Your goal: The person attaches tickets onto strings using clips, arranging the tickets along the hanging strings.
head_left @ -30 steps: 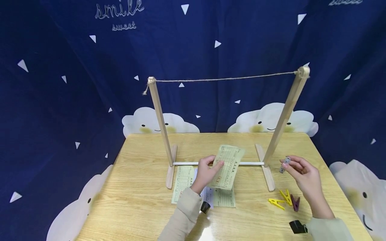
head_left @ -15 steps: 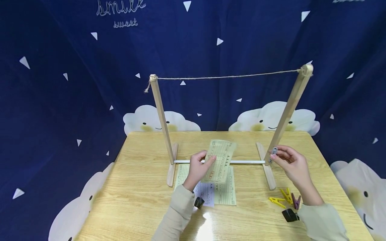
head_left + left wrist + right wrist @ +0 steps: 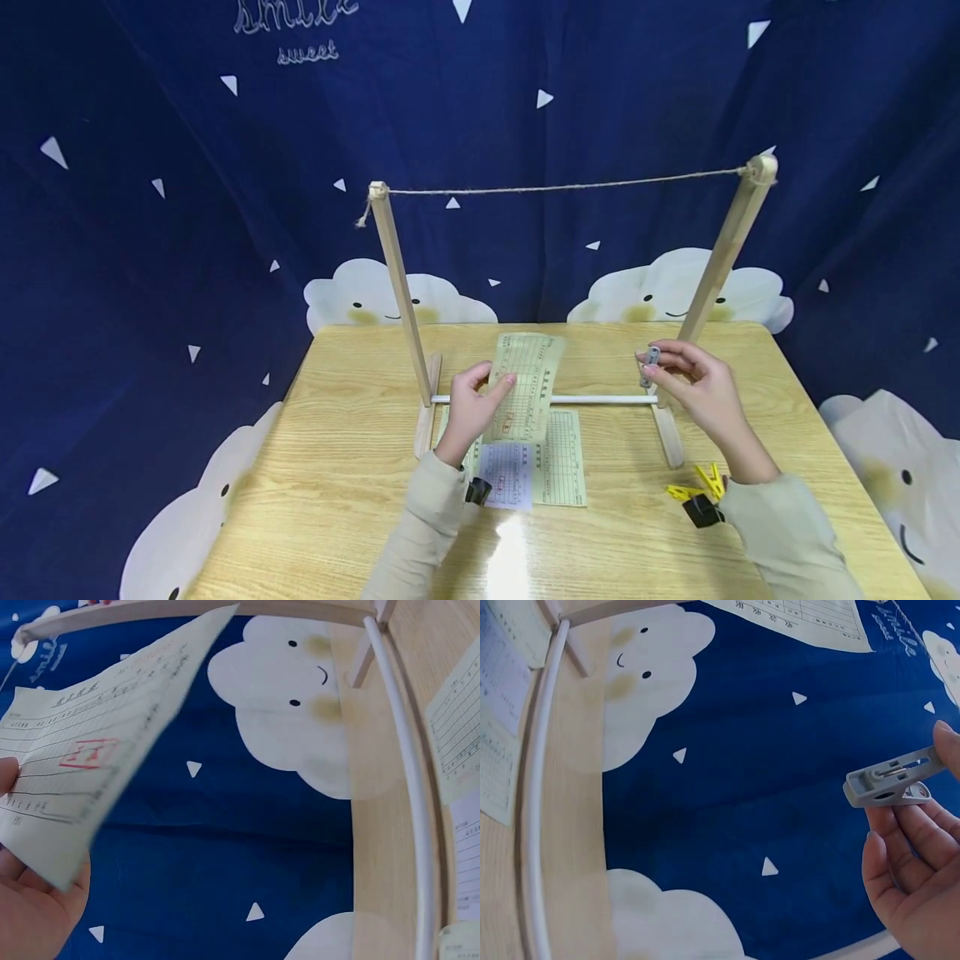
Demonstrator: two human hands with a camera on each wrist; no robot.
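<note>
My left hand pinches a pale green printed form by its left edge, thumb on the front. The form is upright above the table; its red stamp shows in the left wrist view. On the right, my right hand pinches a grey clothespin between thumb and fingertips, in front of the right post. In the right wrist view its jaws point away from the fingers. Form and clothespin are apart, both lower than the twine.
The twine spans a left wooden post and a right wooden post, joined low by a white rod. A lilac form and green forms lie on the table. Yellow clothespins lie by the right wrist.
My left hand has carried the form left and slightly up. My right hand has brought the grey clothespin left and up, towards the form. The right wrist now covers the purple clothespin.
</note>
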